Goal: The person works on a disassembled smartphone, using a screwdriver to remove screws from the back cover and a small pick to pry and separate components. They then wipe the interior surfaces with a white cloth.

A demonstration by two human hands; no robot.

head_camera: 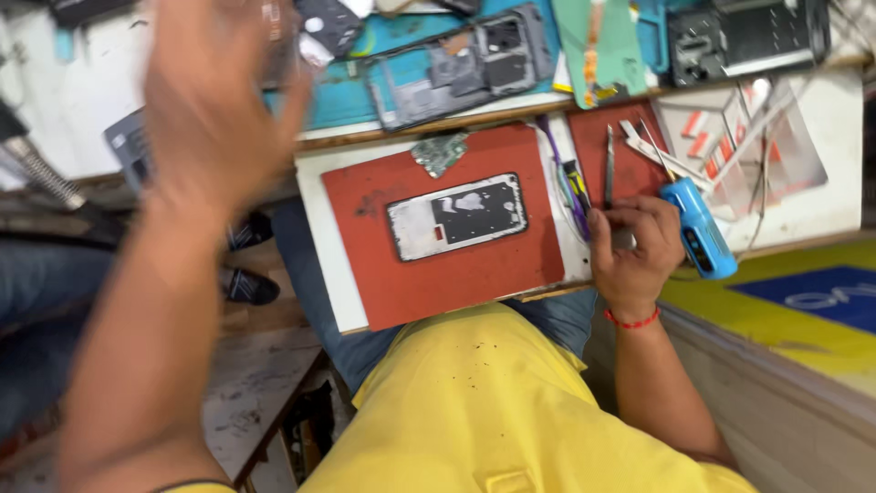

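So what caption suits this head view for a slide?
Opened phone on a red mat; right hand beside blue screwdriver, left hand raised.

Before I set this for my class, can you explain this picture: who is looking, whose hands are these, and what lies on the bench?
There is one picture, taken by a camera on a person's head, looking down at their own lap and hands. The left hand is raised close to the camera and blurred; whether it holds anything cannot be told. The right hand rests at the edge of a red mat, closed near some thin tools; what it grips is unclear. A blue screwdriver lies just beside it. On the mat lies an opened phone, with a small circuit board above it. Further back, another phone frame lies on a teal mat.
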